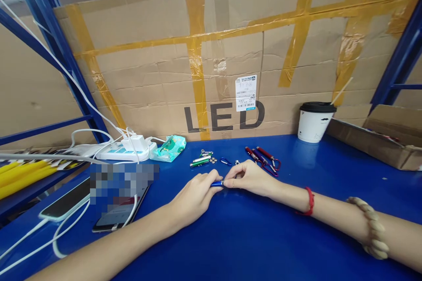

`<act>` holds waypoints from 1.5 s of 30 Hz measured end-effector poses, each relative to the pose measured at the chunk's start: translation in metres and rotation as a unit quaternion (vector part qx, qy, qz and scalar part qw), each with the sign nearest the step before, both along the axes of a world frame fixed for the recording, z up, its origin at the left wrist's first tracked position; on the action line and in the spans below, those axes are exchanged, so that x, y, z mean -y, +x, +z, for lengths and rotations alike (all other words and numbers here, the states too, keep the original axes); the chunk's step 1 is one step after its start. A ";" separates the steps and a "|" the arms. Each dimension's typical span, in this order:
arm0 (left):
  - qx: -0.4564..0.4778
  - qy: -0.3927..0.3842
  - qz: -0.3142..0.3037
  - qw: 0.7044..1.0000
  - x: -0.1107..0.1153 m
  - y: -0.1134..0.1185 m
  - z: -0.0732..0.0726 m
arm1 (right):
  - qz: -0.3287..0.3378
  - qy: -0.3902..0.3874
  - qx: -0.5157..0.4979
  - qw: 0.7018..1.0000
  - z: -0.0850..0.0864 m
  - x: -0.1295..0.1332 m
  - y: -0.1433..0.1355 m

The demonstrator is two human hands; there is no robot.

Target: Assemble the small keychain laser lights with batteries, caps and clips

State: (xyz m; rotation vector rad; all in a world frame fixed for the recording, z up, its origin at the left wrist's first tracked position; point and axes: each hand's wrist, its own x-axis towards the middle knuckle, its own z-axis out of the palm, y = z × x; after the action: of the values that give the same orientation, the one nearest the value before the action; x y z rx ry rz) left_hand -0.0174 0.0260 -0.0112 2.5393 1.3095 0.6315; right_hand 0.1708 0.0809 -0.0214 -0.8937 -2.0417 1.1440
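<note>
Over the blue table, my left hand (198, 195) is closed around a small blue mini flashlight (216, 183), held nearly level. My right hand (245, 177) pinches at its right end; the fingertips hide any small part there. Just beyond my hands lie a blue carabiner clip (225, 161), several small round button cells (213, 160) and a little silver piece (237, 162). Green and silver mini flashlights (200, 161) rest to the left of these. Behind my right hand are red mini flashlights (267, 153) and a purple one (260, 155), with carabiner clips attached.
Two phones, one a light-cased phone (66, 199), lie at left among white cables. Behind them sit a power strip (125, 151) and a green tissue pack (169, 148). A lidded paper cup (313, 123) and an open cardboard box (379, 140) stand right. Taped cardboard (158, 88) walls the back.
</note>
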 end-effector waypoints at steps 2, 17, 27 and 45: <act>0.012 0.000 0.007 1.000 0.000 0.001 -0.001 | 0.000 -0.001 0.002 1.000 0.001 -0.002 0.001; 0.014 -0.059 -0.049 0.997 0.002 0.000 0.006 | 0.019 0.035 0.020 0.999 -0.002 -0.003 0.003; -0.044 -0.007 -0.084 0.995 0.001 -0.003 0.003 | 0.029 0.108 0.020 0.994 0.002 0.011 0.002; -0.014 -0.016 -0.043 0.999 0.003 0.000 0.005 | 0.036 -0.021 0.003 0.999 0.005 0.013 -0.001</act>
State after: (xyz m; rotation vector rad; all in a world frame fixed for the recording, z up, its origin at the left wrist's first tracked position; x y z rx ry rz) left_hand -0.0178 0.0231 -0.0067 2.5720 1.2030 0.5544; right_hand 0.1698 0.0682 -0.0164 -0.8508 -2.0759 1.2294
